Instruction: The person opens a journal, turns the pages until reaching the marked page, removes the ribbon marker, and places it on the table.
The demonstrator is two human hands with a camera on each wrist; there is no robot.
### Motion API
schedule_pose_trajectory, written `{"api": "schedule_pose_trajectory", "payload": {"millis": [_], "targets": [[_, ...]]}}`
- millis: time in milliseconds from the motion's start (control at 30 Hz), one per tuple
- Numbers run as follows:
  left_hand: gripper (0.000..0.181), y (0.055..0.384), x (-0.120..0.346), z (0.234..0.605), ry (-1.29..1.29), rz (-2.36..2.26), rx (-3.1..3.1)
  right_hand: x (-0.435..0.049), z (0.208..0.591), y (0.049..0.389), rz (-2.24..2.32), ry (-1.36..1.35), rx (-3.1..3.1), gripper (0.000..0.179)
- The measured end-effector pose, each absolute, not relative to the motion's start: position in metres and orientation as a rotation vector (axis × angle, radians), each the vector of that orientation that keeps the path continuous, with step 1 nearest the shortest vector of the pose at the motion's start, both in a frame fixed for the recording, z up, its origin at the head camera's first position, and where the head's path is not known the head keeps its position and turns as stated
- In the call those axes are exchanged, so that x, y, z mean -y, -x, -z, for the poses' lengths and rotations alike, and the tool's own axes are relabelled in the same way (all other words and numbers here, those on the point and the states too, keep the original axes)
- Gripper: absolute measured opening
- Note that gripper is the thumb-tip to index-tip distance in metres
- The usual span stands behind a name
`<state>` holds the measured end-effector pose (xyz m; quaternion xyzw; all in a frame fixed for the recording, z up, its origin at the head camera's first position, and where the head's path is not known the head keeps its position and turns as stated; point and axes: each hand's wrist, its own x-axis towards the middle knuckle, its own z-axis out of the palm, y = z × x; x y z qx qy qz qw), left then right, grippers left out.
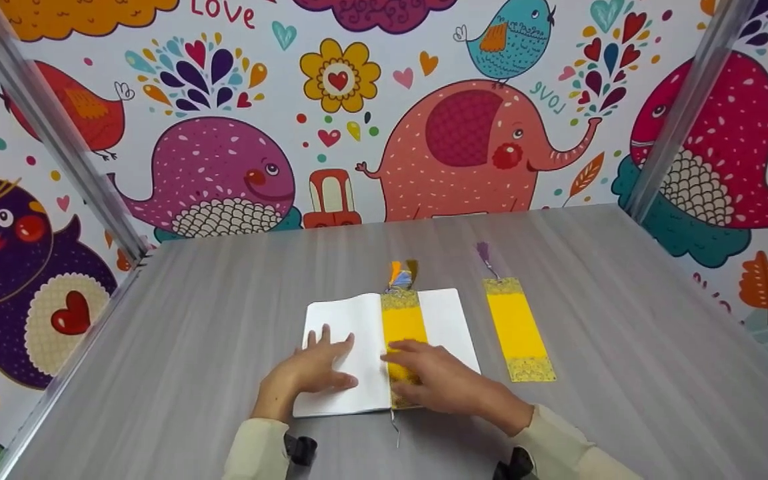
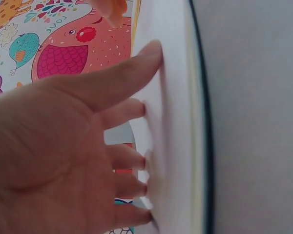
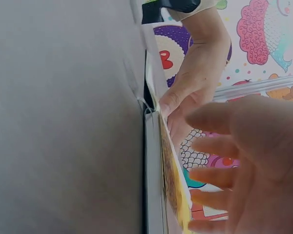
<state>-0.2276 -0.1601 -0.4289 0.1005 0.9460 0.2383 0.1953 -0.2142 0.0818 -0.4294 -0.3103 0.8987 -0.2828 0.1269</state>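
Observation:
A notebook (image 1: 364, 320) with blank white pages lies spread on the table. Along its gutter, on the right-hand page, lies a yellow bookmark (image 1: 403, 323) with patterned gold ends; orange, olive and blue tassels (image 1: 400, 275) stick out past the top edge. My left hand (image 1: 314, 367) rests its spread fingertips on the left page (image 2: 173, 122), the palm raised. Over the lower part of the bookmark is my right hand (image 1: 441, 380), fingers loosely extended. In the right wrist view a gap shows between the right fingers (image 3: 212, 178) and the bookmark's patterned end (image 3: 171, 180).
A second yellow bookmark (image 1: 517, 330) with a purple tassel (image 1: 484, 252) lies on the grey table (image 1: 224, 320), right of the notebook. A thin ribbon (image 1: 395, 427) hangs from the notebook's near edge. Printed cartoon walls (image 1: 351, 147) with metal corner strips (image 1: 677, 113) enclose the table.

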Motion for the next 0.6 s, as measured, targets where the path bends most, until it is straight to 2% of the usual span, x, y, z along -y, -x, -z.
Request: {"api": "schedule_pose_trajectory", "payload": {"millis": [133, 267, 433, 600], "targets": [[0.077, 0.228, 0.159, 0.429, -0.277, -0.671, -2.651, -0.079, 0.435, 0.221, 1.172, 0.729, -2.675, 0.040], [0.077, 0.228, 0.158, 0.429, -0.274, -0.667, -2.649, -0.081, 0.439, 0.233, 1.509, 0.402, -2.616, 0.038], [0.078, 0.227, 0.158, 0.427, -0.282, -0.661, -2.653, -0.087, 0.442, 0.250, 1.657, 0.050, -2.516, 0.047], [0.078, 0.226, 0.158, 0.427, -0.267, -0.662, -2.656, -0.087, 0.445, 0.264, 1.630, -0.101, -2.461, 0.058]]}}
